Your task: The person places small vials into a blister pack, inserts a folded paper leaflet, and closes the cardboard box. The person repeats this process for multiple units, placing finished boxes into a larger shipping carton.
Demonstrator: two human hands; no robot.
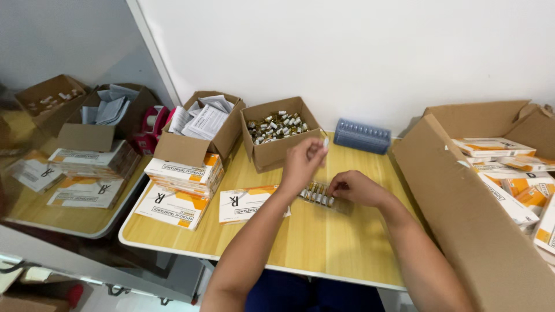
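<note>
My left hand (302, 163) is raised above the wooden table (324, 242), its fingertips pinching a small glass ampoule (325, 141) with a white cap. My right hand (355, 188) rests on the table with its fingers closed on the right end of a clear tray of amber ampoules (317, 193), which lies between both hands. Just behind my left hand stands an open cardboard box of loose ampoules (277, 127).
A carton of folded leaflets (199, 124) stands left of the ampoule box, above stacks of flat white-and-orange cartons (184, 173). One flat carton (245, 203) lies by my left forearm. A blue stack of trays (361, 136) is against the wall. A large box of packed cartons (480, 173) is on the right.
</note>
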